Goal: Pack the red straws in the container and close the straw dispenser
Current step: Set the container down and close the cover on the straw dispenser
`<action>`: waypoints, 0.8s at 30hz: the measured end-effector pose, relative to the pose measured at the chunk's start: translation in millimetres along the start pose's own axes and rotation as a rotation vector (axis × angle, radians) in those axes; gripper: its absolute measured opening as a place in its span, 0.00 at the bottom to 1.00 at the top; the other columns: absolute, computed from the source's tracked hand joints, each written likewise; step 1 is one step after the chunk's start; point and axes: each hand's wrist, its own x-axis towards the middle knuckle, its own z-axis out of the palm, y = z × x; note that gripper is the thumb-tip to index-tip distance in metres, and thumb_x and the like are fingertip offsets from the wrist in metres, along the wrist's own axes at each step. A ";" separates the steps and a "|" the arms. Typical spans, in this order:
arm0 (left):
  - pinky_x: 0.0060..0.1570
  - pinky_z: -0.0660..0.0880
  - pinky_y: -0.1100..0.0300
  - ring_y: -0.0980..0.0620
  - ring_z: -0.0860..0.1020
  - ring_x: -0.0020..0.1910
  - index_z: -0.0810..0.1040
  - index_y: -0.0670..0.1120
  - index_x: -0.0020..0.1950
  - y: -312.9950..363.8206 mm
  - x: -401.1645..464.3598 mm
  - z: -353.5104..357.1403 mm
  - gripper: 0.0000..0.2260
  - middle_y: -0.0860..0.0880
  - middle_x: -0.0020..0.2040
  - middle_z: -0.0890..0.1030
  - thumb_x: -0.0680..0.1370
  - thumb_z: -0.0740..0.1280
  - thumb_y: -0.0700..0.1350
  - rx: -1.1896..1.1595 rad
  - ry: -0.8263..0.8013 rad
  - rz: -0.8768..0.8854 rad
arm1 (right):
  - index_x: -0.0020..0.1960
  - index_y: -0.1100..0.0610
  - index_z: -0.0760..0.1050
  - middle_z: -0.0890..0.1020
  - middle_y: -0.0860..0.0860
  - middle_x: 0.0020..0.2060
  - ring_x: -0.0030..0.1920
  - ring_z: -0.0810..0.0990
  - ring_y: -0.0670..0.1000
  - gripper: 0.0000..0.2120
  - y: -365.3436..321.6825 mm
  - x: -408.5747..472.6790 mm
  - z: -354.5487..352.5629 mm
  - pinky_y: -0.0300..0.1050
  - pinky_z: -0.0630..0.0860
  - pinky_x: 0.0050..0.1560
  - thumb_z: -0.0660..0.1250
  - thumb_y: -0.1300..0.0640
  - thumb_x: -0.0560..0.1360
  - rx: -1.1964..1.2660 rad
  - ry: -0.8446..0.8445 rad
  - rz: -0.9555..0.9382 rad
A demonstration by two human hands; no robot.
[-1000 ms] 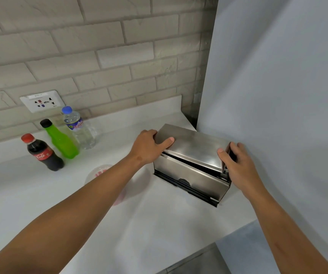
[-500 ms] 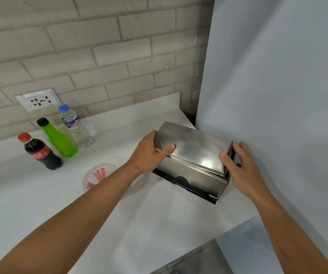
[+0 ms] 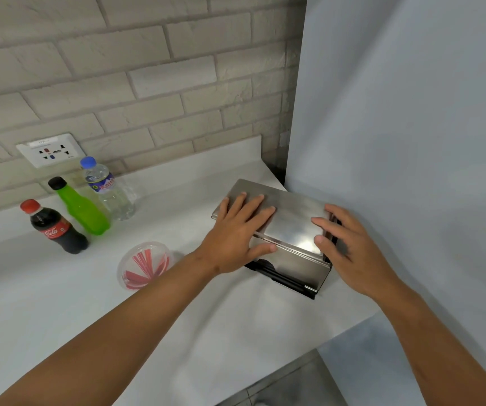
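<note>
Three bottles stand well to the left of the brushed stainless-steel box-shaped straw dispenser [image 3: 288, 230]: a dark cola bottle with a red cap [image 3: 55, 228], a bright green bottle with a black cap [image 3: 83, 210] and a clear water bottle with a blue cap [image 3: 107, 189]. Nearer, just left of the dispenser and apart from it, the round clear plastic container [image 3: 145, 265] is seen on the white counter [image 3: 60, 303], with the red straws [image 3: 145, 266] lying inside it, so the packing is judged done. On the dispenser's lid [image 3: 291, 227] the left hand [image 3: 236, 241] is laid flat, fingers spread over the top and the thumb hooked on the front edge. At the dispenser's right end the right hand [image 3: 350, 250] is placed with fingers loosely open, the fingertips resting on the lid's corner and nothing being pinched. The step in hand is judged to be the closing of the lid. It would be done well if even downward pressure were given at both ends together, so that the lid is seated squarely rather than skewed. A narrow seam shows along the front, and whether the lid is fully seated cannot be told. The box should be steadied so it is not slid toward the pale wall panel [image 3: 412, 142] just right of the dispenser.
</note>
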 end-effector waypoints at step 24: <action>0.78 0.50 0.33 0.36 0.56 0.82 0.67 0.52 0.80 23.7 0.4 5.7 0.31 0.43 0.82 0.63 0.80 0.62 0.65 -0.001 0.021 0.055 | 0.80 0.41 0.64 0.52 0.39 0.84 0.84 0.51 0.45 0.39 26.8 -18.3 -15.1 0.52 0.61 0.80 0.74 0.38 0.73 -0.094 -0.198 -0.035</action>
